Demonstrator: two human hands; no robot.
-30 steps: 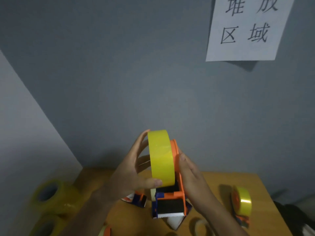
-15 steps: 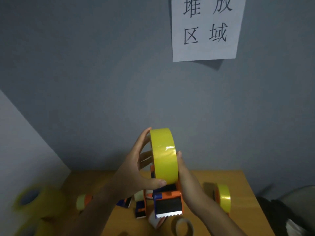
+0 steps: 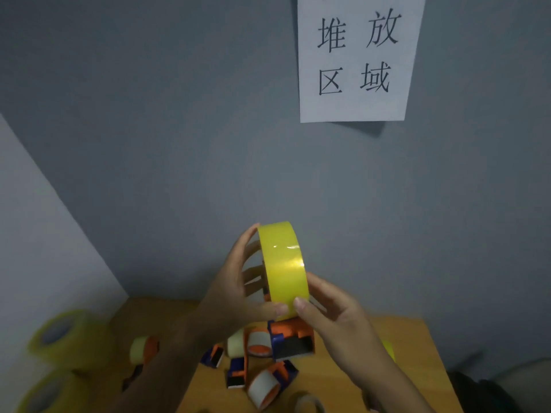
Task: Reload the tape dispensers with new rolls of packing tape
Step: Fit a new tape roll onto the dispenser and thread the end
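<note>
Up in the air over the wooden table (image 3: 411, 347), both hands hold a yellow tape roll (image 3: 283, 263) that sits on an orange and blue dispenser (image 3: 293, 341). The left hand (image 3: 238, 290) curls round the roll's left side, thumb on its lower edge. The right hand (image 3: 334, 314) grips from the right, its thumb pressing the roll near the bottom. Down on the table lie more dispensers (image 3: 238, 368) with empty cores. Big yellow rolls (image 3: 59, 338) sit blurry at the table's left edge. A white paper sign (image 3: 357, 58) hangs on the grey wall (image 3: 179, 129)
</note>
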